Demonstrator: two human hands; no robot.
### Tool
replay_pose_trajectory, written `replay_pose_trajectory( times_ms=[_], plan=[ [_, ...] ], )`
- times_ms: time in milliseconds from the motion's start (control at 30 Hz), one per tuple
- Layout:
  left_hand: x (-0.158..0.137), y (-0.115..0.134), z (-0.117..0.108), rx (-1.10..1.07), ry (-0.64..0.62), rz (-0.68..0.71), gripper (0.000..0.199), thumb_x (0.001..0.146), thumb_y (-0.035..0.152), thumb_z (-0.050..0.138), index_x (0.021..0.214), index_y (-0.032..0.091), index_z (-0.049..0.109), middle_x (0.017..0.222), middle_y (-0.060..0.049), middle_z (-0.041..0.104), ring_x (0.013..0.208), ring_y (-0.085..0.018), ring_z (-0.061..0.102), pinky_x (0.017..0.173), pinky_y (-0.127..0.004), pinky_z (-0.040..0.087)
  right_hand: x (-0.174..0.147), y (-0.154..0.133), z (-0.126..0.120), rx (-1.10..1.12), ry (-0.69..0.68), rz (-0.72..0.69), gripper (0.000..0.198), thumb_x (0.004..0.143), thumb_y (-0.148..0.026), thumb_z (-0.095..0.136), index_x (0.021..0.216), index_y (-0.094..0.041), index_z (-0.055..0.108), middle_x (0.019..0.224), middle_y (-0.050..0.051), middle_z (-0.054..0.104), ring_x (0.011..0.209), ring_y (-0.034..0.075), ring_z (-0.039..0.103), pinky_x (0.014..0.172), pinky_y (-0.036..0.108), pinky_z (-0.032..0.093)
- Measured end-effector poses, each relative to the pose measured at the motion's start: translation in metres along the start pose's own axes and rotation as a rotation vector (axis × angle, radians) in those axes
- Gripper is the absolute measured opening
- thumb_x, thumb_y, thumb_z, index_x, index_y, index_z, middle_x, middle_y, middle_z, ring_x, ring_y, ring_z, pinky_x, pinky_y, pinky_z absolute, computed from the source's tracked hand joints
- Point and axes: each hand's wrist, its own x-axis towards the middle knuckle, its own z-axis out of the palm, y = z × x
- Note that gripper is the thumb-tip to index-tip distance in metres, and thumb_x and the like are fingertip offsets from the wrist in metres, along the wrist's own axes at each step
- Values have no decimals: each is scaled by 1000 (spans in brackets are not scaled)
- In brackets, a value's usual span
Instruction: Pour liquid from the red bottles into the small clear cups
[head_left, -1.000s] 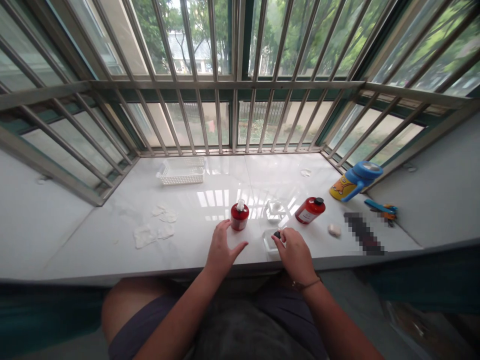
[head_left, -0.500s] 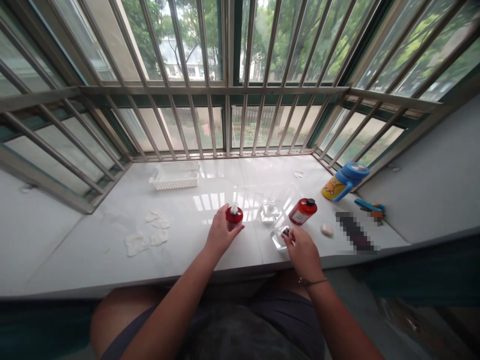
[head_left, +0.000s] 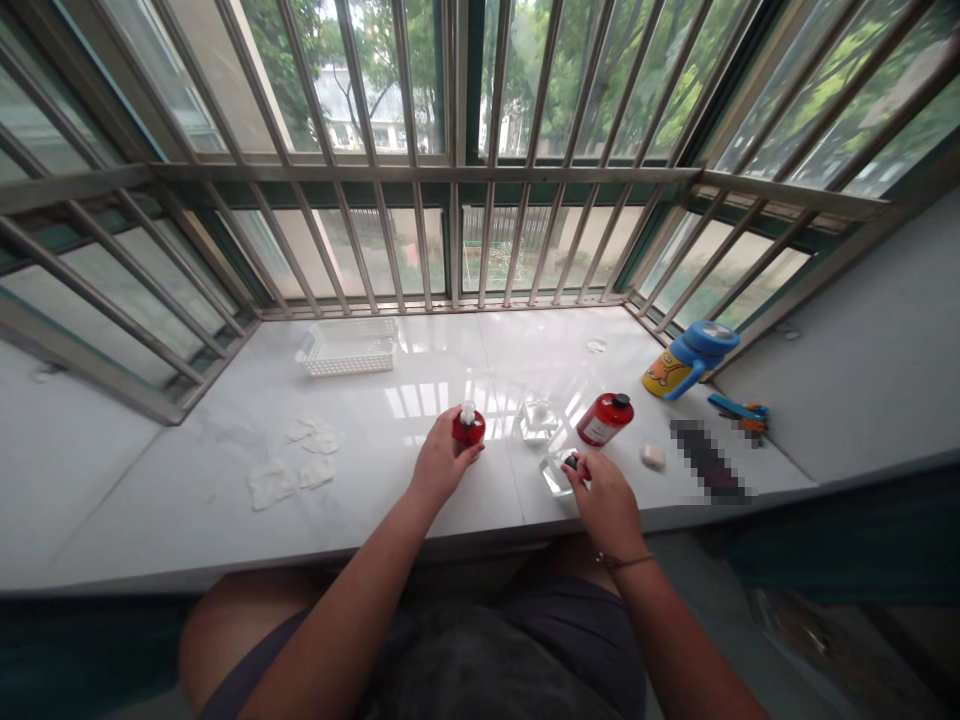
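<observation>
Far left of the left hand [head_left: 439, 465]: thin white scraps [head_left: 271, 484] lying flat, well apart from its fingers; white basket [head_left: 349, 363] beyond them, nearer the window bars [head_left: 455, 245]. Left fingers closed round the side of the clear-topped red bottle [head_left: 469, 430], thumb on the near side; bottle upright on the window ledge [head_left: 420, 515], side hold probably to steady it and leave the top free. Between the two hands' fingers, a bit beyond: clear container [head_left: 537, 424], apart from both. Second clear container [head_left: 553, 482] just beside the right hand [head_left: 609, 500], on the left of its fingertips. Right fingers pinching a small black piece [head_left: 571, 462], likely a fingertip hold because it's so small; whether it touches the container, can't tell. Just beyond the right fingers: black-capped red bottle [head_left: 604, 420], tilted-looking, maybe lens stretch. Right of them: pale lump [head_left: 652, 457], blurred-out dark item [head_left: 709, 462]. Farther off: blue-and-yellow flask [head_left: 686, 364], blue-orange tool [head_left: 739, 410], perhaps parked outside the working space.
</observation>
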Motion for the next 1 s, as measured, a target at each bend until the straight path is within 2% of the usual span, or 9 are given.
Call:
replay_pose_trajectory(
  times_ms=[433, 533, 633, 800, 900, 1000],
  plan=[
    [-2, -1, 2, 8, 13, 26, 73, 88, 26, 84, 150, 26, 46, 148, -15, 61, 139, -33, 61, 118, -53, 49, 0, 0, 0, -4, 10, -13, 30, 104, -40, 54, 79, -28, 43, 90, 7, 68, 91, 27, 65, 83, 40, 48],
    [-7, 5, 4, -25, -29, 35, 73, 88, 26, 84, 150, 26, 46, 148, -14, 61, 138, -33, 61, 118, -53, 49, 0, 0, 1, -7, 8, -15, 30, 104, -40, 54, 79, -28, 44, 90, 7, 69, 91, 27, 64, 83, 40, 48],
    [-15, 16, 14, -70, -96, 48, 74, 88, 26, 84, 151, 28, 46, 149, -13, 61, 140, -33, 60, 119, -54, 49, 1, 2, 0, -39, 2, -19, 28, 103, -39, 55, 80, -27, 45, 91, 7, 69, 90, 27, 64, 82, 39, 47],
    [-27, 41, 48, -146, -191, 125, 82, 88, 26, 85, 157, 31, 42, 155, -13, 57, 145, -33, 56, 125, -55, 44, 5, 12, -6, -120, 14, -5, 19, 102, -33, 52, 85, -26, 51, 96, 8, 71, 89, 27, 62, 82, 39, 46],
    [-29, 48, 65, -226, -284, 113, 100, 83, 34, 91, 164, 32, 33, 164, -14, 49, 151, -34, 50, 128, -56, 40, 8, 19, -11, -156, 15, 6, 15, 102, -29, 49, 89, -25, 55, 99, 9, 73, 90, 28, 62, 82, 40, 45],
    [-25, 41, 70, -314, -377, 59, 137, 61, 49, 103, 170, 30, 23, 174, -19, 33, 159, -43, 36, 131, -62, 35, 9, 23, -17, -171, -3, 3, 13, 102, -31, 50, 94, -25, 58, 106, 9, 75, 90, 28, 64, 82, 40, 46]
  ],
)
